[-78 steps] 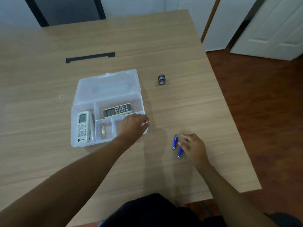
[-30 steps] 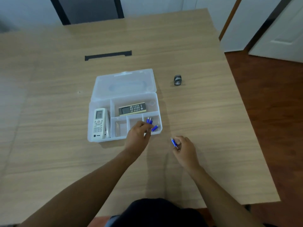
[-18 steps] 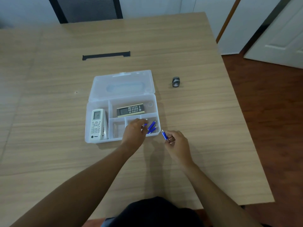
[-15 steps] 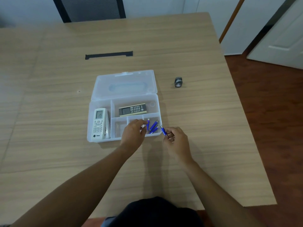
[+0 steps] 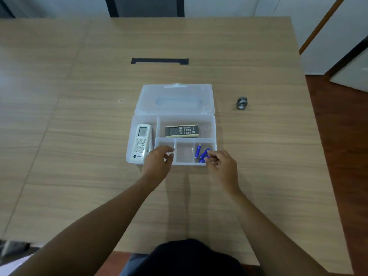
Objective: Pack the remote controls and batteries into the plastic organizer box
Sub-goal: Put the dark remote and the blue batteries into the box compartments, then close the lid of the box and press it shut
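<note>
Box: clear plastic organizer [image 5: 214, 126] lies open on the wooden table [image 5: 79, 136], its lid [image 5: 175, 99] folded back flat on the far side.
White remote: it [image 5: 141, 143] lies lengthwise in the long left compartment, screen end away from the person.
Dark remote: it [image 5: 181, 130] lies crosswise in the wide upper compartment, buttons up.
Batteries: blue cells [image 5: 201, 153] lie loosely together in the lower right compartment; their exact number is hard to tell.
Middle compartment: the small lower middle cell [image 5: 184, 153] holds nothing visible.
Left hand: it [image 5: 158, 164] hovers over the lower left small compartment, fingers loosely curled and holding nothing that shows.
Right hand: it [image 5: 223, 166] sits at the box's near right corner, fingertips pinched close by the nearest battery; whether they grip it cannot be told.
Other items: a small dark grey object [image 5: 241, 103] stands on the table right of the lid, well apart; a black slot [image 5: 160, 61] lies in the tabletop beyond the box.
</note>
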